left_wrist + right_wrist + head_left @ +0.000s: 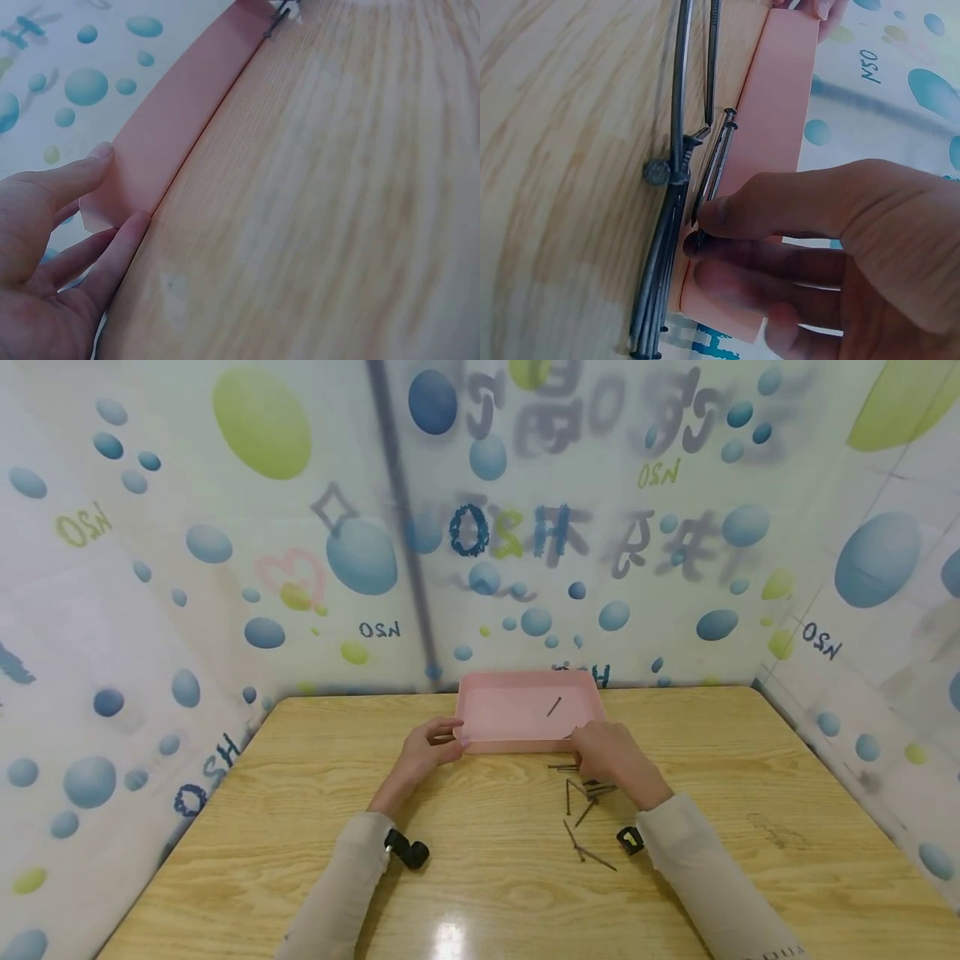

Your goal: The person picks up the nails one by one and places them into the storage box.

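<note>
At the table's back, a shallow pink tray (525,747) has a nail (554,706) lying in it. My left hand (426,753) holds its front left corner, thumb and fingers placed about the corner; in the left wrist view the thumb (94,165) lies near the rim and a fingertip at the base. My right hand (609,755) is at the tray's front right. There, thumb and forefinger pinch the end of a dark nail (718,161) close to the tray's front wall (769,120). More nails (651,300) lie on the table beside those fingers.
Several loose nails (585,854) are scattered on the wooden table (480,893) in front of the tray and between the forearms. Behind the tray stands a patterned wall covering (420,635). Small black devices (407,849) sit at both wrists.
</note>
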`<state>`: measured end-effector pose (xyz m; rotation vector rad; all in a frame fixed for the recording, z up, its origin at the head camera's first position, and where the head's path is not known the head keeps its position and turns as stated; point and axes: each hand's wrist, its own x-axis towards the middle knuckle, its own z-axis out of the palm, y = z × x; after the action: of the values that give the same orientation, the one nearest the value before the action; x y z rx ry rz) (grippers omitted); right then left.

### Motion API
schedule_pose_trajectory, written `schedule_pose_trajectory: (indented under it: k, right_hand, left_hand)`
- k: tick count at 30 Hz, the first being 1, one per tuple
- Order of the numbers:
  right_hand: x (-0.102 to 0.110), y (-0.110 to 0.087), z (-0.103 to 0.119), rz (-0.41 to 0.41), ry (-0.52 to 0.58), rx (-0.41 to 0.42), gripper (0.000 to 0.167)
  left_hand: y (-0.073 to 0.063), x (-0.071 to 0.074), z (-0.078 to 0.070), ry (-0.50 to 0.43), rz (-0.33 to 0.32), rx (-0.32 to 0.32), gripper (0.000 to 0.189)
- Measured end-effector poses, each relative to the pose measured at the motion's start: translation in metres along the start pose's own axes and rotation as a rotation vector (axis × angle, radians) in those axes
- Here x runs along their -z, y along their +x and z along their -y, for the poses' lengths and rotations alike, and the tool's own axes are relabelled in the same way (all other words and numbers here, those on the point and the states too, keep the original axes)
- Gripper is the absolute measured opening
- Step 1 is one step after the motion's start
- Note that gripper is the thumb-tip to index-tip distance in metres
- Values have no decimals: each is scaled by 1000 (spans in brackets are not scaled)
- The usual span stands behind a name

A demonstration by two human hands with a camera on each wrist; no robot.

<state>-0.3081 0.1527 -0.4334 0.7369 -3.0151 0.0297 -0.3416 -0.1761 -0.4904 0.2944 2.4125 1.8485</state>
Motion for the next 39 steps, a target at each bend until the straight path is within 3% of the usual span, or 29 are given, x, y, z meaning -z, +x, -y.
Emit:
schedule_pose_trajectory:
  k: [9,18,26,35,39]
  right_hand:
    - [5,-2,-3,20,48,-23,28]
    - [11,-3,-5,39,96,-36,30]
    - [15,-4,-5,7,125,-26,40]
    - [24,-6,-11,-28,120,-36,35]
    - [25,-7,-16,-66,112,-46,41]
  left_hand:
    - [0,0,-2,-12,2,7,50]
    - [-1,0,-3,7,4,10,52]
    - [0,0,-1,6,8,5,51]
    - [-1,0,-2,38,-6,8,48]
    - [0,-1,-4,4,-3,11,48]
